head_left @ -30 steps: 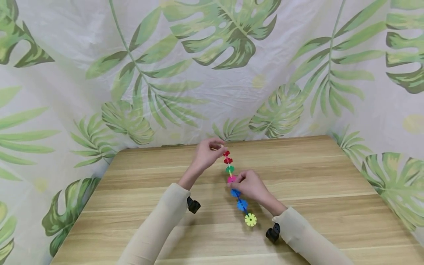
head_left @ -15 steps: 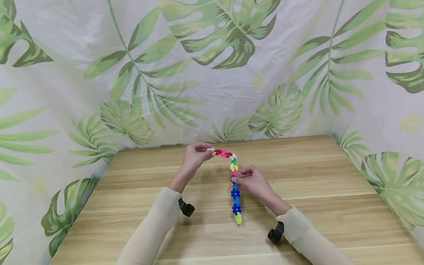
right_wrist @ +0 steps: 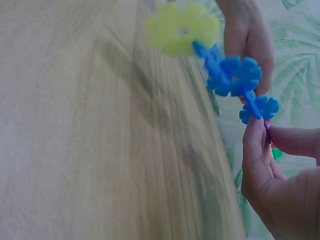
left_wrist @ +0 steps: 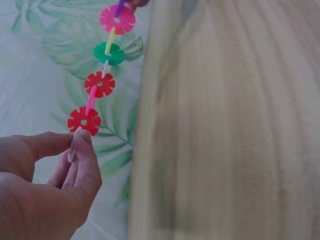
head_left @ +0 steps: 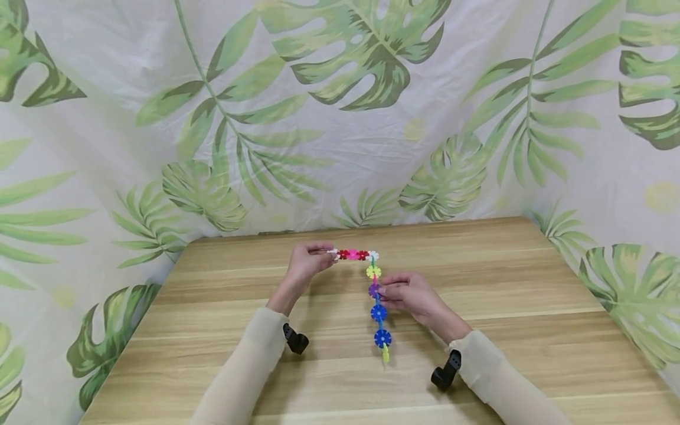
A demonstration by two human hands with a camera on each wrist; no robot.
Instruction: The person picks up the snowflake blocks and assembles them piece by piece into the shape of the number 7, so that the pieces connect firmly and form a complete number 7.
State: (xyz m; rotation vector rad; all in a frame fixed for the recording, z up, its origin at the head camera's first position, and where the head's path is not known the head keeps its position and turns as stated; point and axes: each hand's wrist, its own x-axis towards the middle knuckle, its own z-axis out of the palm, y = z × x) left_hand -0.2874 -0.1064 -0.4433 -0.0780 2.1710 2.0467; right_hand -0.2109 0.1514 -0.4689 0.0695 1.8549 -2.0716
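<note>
A chain of slotted plastic snowflake discs [head_left: 379, 313] is held up over the table by both hands. In the left wrist view, my left hand [left_wrist: 60, 175] pinches the white end disc [left_wrist: 73, 150] between thumb and fingers. Red discs [left_wrist: 100, 84], pink pieces and a green disc [left_wrist: 108, 54] follow it. My right hand [head_left: 419, 297] pinches a purple disc [head_left: 374, 290] near the chain's middle, its fingers partly hiding the disc in the right wrist view. From there blue discs [right_wrist: 234, 76] lead to a yellow disc [right_wrist: 182, 30] at the near end. The head view shows the chain bent at a corner.
The wood-grain table [head_left: 212, 366] carries faint shadows of the arms and chain. A leaf-patterned cloth [head_left: 340, 147] hangs right behind its back edge. Black wrist cameras [head_left: 295, 339] sit at both sleeve cuffs.
My left hand has moved left and slightly nearer, bending the chain's far part sideways from a nearly straight line. The discs have rotated, and the near part now runs more straight toward the front.
</note>
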